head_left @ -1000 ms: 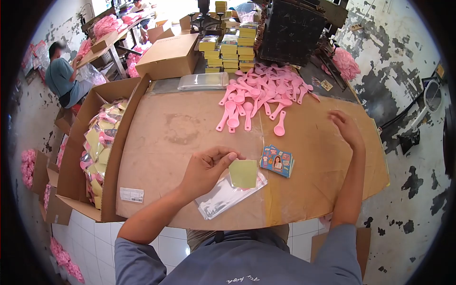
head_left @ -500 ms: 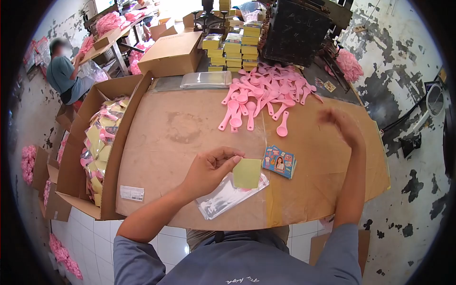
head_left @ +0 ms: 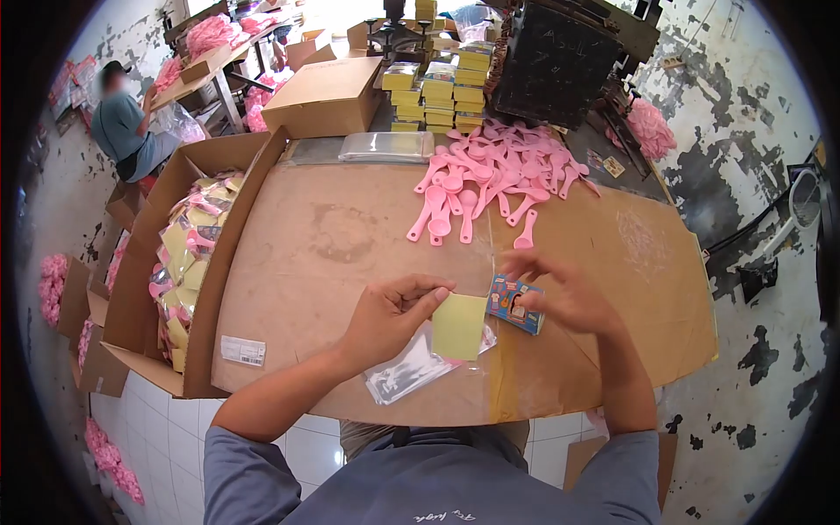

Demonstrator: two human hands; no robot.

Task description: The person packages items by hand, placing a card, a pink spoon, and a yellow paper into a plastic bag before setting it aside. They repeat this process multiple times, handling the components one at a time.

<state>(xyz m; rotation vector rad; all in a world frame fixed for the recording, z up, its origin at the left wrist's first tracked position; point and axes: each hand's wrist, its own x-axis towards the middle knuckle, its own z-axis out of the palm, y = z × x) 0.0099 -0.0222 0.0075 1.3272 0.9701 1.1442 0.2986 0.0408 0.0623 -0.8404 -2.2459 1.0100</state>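
Note:
My left hand (head_left: 391,317) pinches the top corner of a pale yellow card (head_left: 458,328) between thumb and fingers. The card hangs over clear plastic bags (head_left: 409,371) near the table's front edge, and a bit of pink shows at its lower end. My right hand (head_left: 560,291), fingers apart and holding nothing visible, hovers over a small stack of blue printed cards (head_left: 509,306), partly covering it. Beyond the hands lies a heap of pink spoons (head_left: 503,171), with one spoon (head_left: 525,231) nearest to my right hand.
An open carton (head_left: 248,197) of packed bags stands on the left. At the back are a closed box (head_left: 320,96), clear bags (head_left: 386,146), yellow-edged card stacks (head_left: 440,90) and a black machine (head_left: 549,63). A person (head_left: 125,131) sits at the far left.
My right hand has moved left and toward me, from the right of the spoons to above the blue cards. The yellow card hangs slightly lower in my left hand.

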